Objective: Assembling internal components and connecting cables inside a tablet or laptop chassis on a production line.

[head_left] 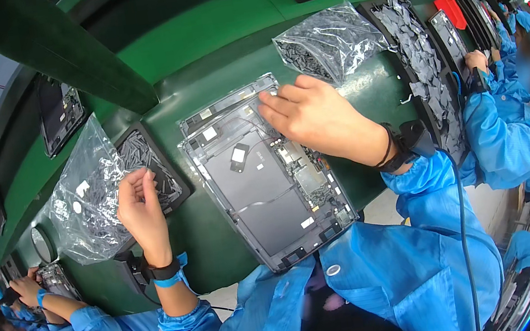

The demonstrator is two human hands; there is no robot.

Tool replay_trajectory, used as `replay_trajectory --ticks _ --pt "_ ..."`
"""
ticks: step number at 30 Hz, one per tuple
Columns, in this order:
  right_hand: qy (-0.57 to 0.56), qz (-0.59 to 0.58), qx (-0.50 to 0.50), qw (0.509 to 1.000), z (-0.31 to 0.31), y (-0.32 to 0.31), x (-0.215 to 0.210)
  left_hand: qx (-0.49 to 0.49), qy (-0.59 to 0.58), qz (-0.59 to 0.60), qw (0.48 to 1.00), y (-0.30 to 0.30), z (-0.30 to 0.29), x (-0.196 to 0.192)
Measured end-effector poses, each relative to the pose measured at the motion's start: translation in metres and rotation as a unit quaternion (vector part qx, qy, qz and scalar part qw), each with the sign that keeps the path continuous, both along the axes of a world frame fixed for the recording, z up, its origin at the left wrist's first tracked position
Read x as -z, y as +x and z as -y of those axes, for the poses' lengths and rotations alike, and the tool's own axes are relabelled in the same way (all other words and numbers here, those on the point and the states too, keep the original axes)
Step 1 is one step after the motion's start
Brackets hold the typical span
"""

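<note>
An opened tablet housing (239, 176) lies tilted on the green bench in front of me, its dark inner panel and circuit board showing. A small dark square piece with a pale patch (239, 157) rests on that panel. My right hand (315, 114) reaches over the tablet's upper right corner, fingers bent and fingertips together at its edge; what they grip, if anything, is hidden. Left of the tablet, my left hand (142, 210) is raised with thumb and fingers pinched, beside a dark tray (176, 185) of small grey strips. Anything in that pinch is too small to name.
A clear plastic bag (83, 218) lies by the strip tray; another bag (329, 41) of dark pieces sits at the back. A long tray of grey pieces (419, 56) and a red bin (450, 11) stand right. A green post (80, 56) rises back left. Co-workers in blue flank me.
</note>
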State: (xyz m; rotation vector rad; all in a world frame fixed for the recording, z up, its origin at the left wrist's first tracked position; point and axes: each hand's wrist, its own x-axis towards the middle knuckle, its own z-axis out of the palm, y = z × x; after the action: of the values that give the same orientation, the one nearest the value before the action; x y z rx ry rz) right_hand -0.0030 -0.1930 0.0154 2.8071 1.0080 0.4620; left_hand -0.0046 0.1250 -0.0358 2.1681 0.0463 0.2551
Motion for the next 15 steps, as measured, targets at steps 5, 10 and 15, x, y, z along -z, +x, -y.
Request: replay_trajectory --ticks 5,10,15 --pt "0.092 0.034 -0.024 0.995 0.006 -0.019 -0.003 -0.001 -0.123 0.014 0.992 -0.003 0.004 0.002" --pt "0.167 -0.072 -0.044 0.982 0.008 -0.041 -0.004 0.072 -0.204 0.012 0.976 -0.009 0.021 -0.015" --pt "0.154 -0.020 0.108 0.982 0.064 0.017 -0.012 0.152 -0.245 -0.022 0.957 -0.012 0.063 -0.026"
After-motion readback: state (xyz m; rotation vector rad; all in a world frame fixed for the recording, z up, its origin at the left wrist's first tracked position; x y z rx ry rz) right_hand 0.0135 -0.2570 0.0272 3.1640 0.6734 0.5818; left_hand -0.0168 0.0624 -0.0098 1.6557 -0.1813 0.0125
